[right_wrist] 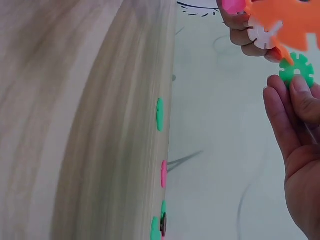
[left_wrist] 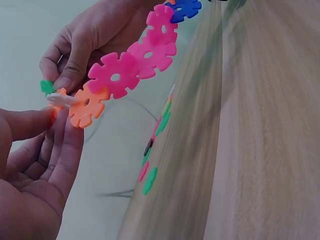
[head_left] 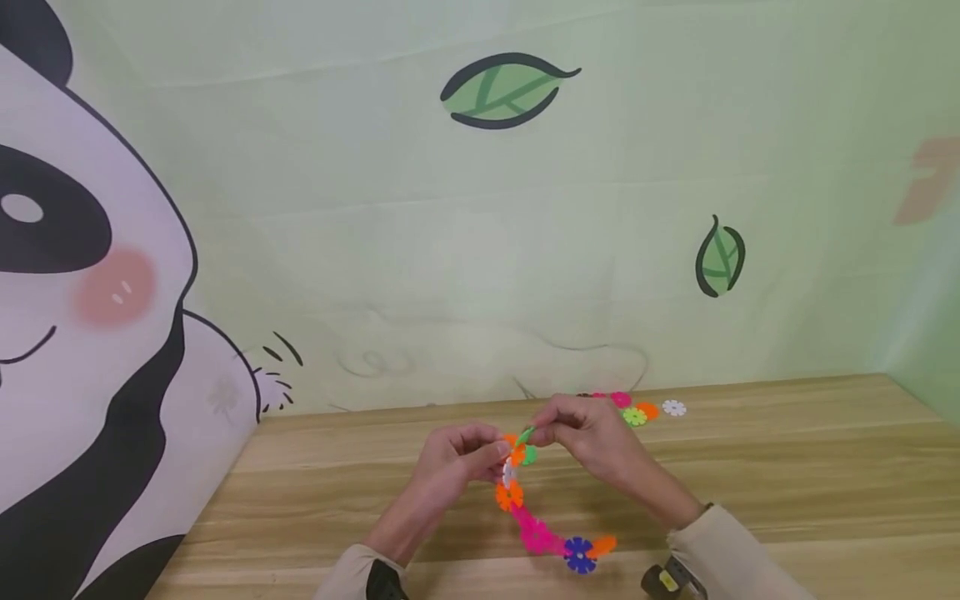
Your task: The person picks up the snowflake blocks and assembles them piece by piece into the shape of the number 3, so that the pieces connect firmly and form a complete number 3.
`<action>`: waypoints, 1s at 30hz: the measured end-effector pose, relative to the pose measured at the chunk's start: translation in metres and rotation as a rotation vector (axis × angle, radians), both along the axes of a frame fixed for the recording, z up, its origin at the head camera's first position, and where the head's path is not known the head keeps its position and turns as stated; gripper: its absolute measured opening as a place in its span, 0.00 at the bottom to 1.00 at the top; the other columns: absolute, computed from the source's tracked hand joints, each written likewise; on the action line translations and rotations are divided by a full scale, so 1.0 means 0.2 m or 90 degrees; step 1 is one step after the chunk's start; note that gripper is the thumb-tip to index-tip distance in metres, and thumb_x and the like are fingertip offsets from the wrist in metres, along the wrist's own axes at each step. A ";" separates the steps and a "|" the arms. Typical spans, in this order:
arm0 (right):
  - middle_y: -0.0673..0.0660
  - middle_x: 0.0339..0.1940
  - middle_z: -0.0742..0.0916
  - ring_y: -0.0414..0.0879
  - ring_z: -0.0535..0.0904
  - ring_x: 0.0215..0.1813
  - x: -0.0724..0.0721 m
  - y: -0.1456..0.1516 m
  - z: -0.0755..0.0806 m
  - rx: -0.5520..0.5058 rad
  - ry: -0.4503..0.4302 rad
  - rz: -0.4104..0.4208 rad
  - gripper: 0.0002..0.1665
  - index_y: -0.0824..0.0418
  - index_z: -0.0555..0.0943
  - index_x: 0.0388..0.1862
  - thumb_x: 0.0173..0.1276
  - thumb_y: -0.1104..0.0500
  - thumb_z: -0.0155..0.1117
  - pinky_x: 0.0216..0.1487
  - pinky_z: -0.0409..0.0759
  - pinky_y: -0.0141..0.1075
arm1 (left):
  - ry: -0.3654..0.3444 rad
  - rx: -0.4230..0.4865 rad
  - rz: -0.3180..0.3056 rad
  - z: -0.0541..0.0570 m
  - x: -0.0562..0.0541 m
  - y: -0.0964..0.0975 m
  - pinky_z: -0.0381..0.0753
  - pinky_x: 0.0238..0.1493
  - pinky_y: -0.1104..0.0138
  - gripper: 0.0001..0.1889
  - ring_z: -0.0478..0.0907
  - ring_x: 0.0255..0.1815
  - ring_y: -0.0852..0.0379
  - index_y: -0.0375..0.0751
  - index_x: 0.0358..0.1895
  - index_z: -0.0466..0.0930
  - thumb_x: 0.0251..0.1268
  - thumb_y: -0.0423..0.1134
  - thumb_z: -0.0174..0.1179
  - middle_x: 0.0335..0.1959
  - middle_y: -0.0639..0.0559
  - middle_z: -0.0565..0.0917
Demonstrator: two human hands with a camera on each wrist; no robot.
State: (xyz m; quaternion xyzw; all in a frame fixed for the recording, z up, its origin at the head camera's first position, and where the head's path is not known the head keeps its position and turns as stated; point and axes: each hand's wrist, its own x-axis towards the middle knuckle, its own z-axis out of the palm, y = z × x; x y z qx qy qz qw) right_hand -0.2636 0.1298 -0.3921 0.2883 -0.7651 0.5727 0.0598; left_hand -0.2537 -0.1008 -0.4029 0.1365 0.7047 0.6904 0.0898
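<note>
Pale green sheeting (head_left: pixel 375 250) printed with a panda (head_left: pixel 127 400) backs a wood-grained table (head_left: pixel 337 500), and loose discs (head_left: pixel 635 416) lie near its far edge, beyond your right hand (head_left: pixel 596 437). Between your hands and the near side of the table is the chain (head_left: pixel 536 536) of notched discs, apparently raised off the wood. Your left hand (head_left: pixel 461 454) pinches its upper end, thumb against fingers at an orange disc; your right thumb and fingertips are clamped on a green disc (right_wrist: pixel 296 68) that meets that end — whether it is slotted in, you cannot tell.

Expect the discs to be light, fairly stiff plastic, perhaps a little slick. Each one should resist bending, while the joints are likely the weak points, so hold the disc right beside a joint, on its flat faces, with the notches left free.

As for direction, the long axis is a curve: from your fingertips it drops toward you, then sweeps right through pink and blue, with the free orange tip (head_left: pixel 602 547) pointing to your right.
</note>
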 end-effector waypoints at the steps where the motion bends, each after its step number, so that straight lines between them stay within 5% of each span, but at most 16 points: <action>1: 0.57 0.37 0.92 0.60 0.91 0.42 0.00 0.00 0.00 0.003 -0.001 0.001 0.09 0.66 0.89 0.39 0.73 0.76 0.65 0.52 0.90 0.39 | 0.000 0.002 -0.001 0.00 0.00 0.00 0.90 0.44 0.64 0.11 0.86 0.34 0.55 0.26 0.48 0.85 0.73 0.33 0.68 0.36 0.48 0.87; 10: 0.59 0.39 0.92 0.49 0.90 0.43 -0.01 0.03 0.03 0.015 0.024 0.031 0.08 0.68 0.89 0.42 0.71 0.76 0.67 0.50 0.90 0.38 | -0.004 0.050 -0.016 -0.01 0.00 0.02 0.91 0.45 0.62 0.11 0.86 0.36 0.54 0.24 0.47 0.83 0.72 0.32 0.68 0.36 0.46 0.86; 24: 0.53 0.42 0.92 0.54 0.90 0.45 -0.02 0.02 0.03 0.045 0.062 0.021 0.11 0.60 0.91 0.47 0.70 0.72 0.72 0.51 0.89 0.36 | 0.002 0.029 -0.025 -0.01 0.00 0.01 0.91 0.47 0.58 0.14 0.88 0.37 0.52 0.28 0.49 0.85 0.73 0.39 0.70 0.39 0.45 0.88; 30: 0.51 0.43 0.92 0.46 0.90 0.46 -0.02 0.01 0.03 0.059 0.065 0.030 0.10 0.60 0.91 0.47 0.70 0.69 0.73 0.52 0.89 0.36 | 0.014 0.007 -0.036 -0.02 0.00 0.02 0.91 0.48 0.58 0.13 0.88 0.36 0.52 0.25 0.49 0.84 0.74 0.36 0.68 0.39 0.47 0.87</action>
